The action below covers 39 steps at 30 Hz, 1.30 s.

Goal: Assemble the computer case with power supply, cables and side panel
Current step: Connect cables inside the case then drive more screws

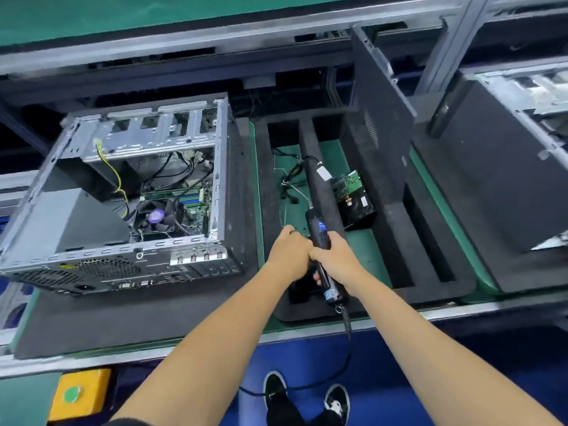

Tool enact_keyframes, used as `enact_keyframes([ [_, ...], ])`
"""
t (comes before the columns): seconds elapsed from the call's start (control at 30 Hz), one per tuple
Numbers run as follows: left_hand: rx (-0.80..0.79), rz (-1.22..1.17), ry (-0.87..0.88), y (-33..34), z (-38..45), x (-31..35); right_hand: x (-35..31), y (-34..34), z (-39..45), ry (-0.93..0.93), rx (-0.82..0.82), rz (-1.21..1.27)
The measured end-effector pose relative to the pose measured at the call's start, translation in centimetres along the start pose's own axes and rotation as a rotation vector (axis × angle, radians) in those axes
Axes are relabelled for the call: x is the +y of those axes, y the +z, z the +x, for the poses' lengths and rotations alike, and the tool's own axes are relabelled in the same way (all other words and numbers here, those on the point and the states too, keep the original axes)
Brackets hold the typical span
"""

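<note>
While my right hand (335,256) wraps tight around the black electric screwdriver (322,241), fingers curled full round its body, my left hand (290,252) sits right against it, knuckle to knuckle. That left hand is curled down too, fingers bent in, but what it has under the fingertips I can't tell; they're hidden from me. The screwdriver lies tilted, its far end pointing away from me over the foam tray (430,272), its cord (349,358) dropping off the near end and trailing down toward my shoes (307,401) on the blue floor.

Left of the screwdriver stands the computer case (129,192), open side facing up, well apart from both hands. Inside it I see the motherboard with its round fan (158,218), black cables looping above that, and a yellow cable (115,176) running down from the drive bays. A grey power supply box (76,219) fills the case's left part. The case rests on a dark foam mat (123,315).

Just right of the screwdriver's far half, a hard drive (353,198) lies in the tray with its green board showing. Farther right of the screwdriver, the black side panel (381,118) stands upright on edge in a slot of the tray. Loose thin wires (290,182) lie on the green surface just left of the screwdriver's far end.
</note>
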<state>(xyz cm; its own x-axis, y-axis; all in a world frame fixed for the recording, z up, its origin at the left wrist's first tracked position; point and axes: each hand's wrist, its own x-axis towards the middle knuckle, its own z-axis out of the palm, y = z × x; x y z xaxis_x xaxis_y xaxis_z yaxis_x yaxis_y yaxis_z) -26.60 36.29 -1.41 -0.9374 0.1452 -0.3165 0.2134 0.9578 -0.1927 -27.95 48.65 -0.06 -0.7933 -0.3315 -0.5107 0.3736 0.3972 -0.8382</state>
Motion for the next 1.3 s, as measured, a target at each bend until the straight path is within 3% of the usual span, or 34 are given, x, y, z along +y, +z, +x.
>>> enact_keyframes([
  [0.23, -0.217, 0.158, 0.031, 1.3, 2.2, 0.7, 0.1, -0.5, 0.8, -0.045, 0.093, -0.108],
  [0.37, -0.269, 0.018, -0.055, 1.4, 3.8, 1.5, 0.1, -0.9, 0.8, -0.031, 0.073, -0.019],
  [1.13, -0.345, -0.096, -0.104, 2.3, 4.9, 2.3, 1.2, -1.2, 2.1, -0.067, 0.065, 0.057],
  [1.3, -0.348, -0.309, -0.183, 1.7, 5.0, 2.1, 1.3, -1.3, 2.2, -0.065, 0.064, 0.082],
])
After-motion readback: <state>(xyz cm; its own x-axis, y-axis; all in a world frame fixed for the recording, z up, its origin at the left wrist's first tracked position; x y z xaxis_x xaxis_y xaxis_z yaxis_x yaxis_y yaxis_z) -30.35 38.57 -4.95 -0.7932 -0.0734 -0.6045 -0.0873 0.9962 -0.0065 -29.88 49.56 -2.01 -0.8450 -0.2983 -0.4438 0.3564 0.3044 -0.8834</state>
